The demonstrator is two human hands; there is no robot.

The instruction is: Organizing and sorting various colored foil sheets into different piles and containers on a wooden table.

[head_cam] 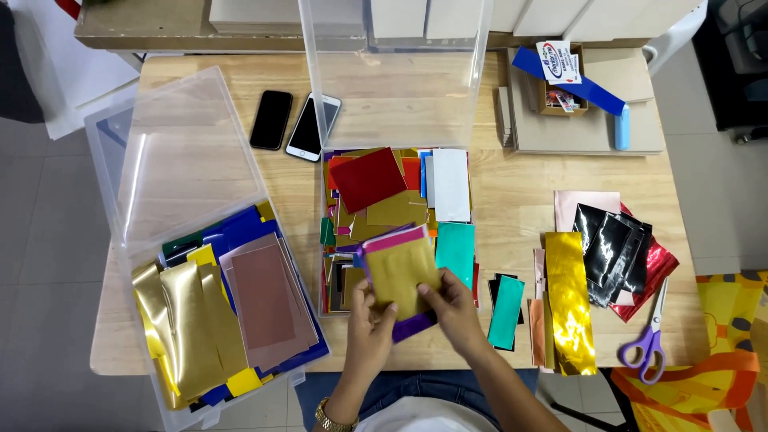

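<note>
A small stack of shiny foil-paper sheets, gold on top with pink and purple edges (398, 276), is held above the near end of the clear plastic middle box of mixed coloured sheets (398, 210) on the wooden counter (512, 200). The left hand (370, 324) is closed on the stack's lower edge; the right hand (452, 308) is pinched on its right corner. Since the sheets look slick and are gripped only at the edges, lower ones could probably be fanned out and dropped into the box, or creased by the thumbs
</note>
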